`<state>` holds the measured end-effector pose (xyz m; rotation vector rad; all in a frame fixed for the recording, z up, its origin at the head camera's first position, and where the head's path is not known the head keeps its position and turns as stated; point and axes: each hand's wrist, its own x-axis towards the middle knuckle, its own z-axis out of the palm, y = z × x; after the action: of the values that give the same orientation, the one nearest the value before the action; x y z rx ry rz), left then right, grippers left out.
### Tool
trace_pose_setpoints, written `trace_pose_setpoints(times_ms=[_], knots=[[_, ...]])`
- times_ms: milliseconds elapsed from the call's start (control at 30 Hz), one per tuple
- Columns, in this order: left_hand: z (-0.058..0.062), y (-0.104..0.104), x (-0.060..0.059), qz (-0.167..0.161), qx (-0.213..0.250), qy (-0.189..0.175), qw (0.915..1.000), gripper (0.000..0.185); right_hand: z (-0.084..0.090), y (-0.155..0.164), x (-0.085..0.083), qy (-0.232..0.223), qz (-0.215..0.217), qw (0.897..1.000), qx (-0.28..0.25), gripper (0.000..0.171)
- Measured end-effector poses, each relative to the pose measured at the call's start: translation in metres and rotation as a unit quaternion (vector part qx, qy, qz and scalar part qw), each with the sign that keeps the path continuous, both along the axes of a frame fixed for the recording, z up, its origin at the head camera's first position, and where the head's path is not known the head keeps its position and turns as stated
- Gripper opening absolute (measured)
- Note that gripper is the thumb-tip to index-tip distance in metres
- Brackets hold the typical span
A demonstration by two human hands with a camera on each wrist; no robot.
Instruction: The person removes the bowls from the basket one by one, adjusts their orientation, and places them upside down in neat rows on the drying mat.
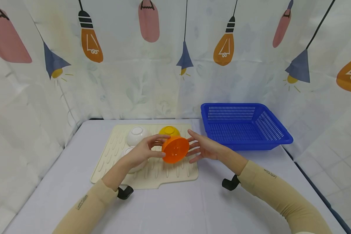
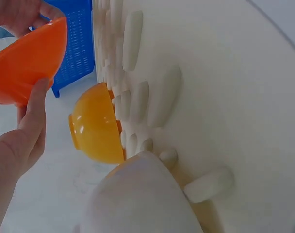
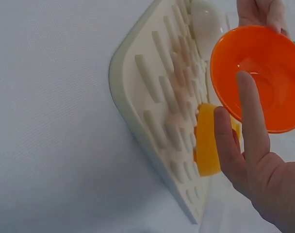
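Observation:
An orange bowl [image 1: 175,152] is held up over the cream drying board [image 1: 175,175], tilted with its inside towards the head camera. My left hand [image 1: 146,150] grips it by its left side, thumb near the rim and fingers behind. On the bowl's other side is my right hand [image 1: 204,148], its fingers spread apart; in the right wrist view the index finger [image 3: 252,111] overlaps the bowl's opening. Behind the orange bowl, a yellow bowl [image 1: 169,130] sits upside down on the board. Two white bowls, one farther back [image 1: 136,138], also lie upside down; my left hand partly hides the nearer one.
At the back right of the white-covered table [image 1: 175,211] stands a blue plastic basket [image 1: 248,145] with perforated walls. A patterned curtain [image 1: 163,87] hangs behind the table. Black camera mounts [image 1: 231,183] stick out beneath both wrists.

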<state>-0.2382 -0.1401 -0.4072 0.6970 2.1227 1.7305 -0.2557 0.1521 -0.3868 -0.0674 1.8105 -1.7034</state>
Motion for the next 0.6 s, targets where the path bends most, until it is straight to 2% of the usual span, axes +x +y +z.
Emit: trace_pose_setpoints(times_ms=[200, 267, 367, 467, 600], knots=[[0.0, 0.003, 0.006, -0.032, 0.012, 0.052, 0.9981, 0.057, -0.002, 0.001, 0.0, -0.008, 0.003, 1.0, -0.003, 0.081], [0.0, 0.005, 0.008, -0.035, 0.011, 0.072, 0.9967, 0.057, -0.002, 0.002, 0.0, -0.01, 0.005, 1.0, -0.004, 0.078], [-0.002, 0.007, 0.01, -0.029, -0.01, 0.12, 0.9923, 0.056, -0.004, 0.001, 0.0, -0.01, 0.01, 1.0, -0.008, 0.078], [-0.003, 0.008, 0.012, -0.02, -0.049, 0.186, 0.9811, 0.054, -0.005, 0.001, 0.0, -0.012, 0.015, 1.0, -0.014, 0.082], [-0.005, 0.008, 0.012, -0.019, -0.096, 0.284, 0.9537, 0.052, -0.006, 0.0, 0.001, -0.018, 0.018, 0.999, -0.02, 0.088]])
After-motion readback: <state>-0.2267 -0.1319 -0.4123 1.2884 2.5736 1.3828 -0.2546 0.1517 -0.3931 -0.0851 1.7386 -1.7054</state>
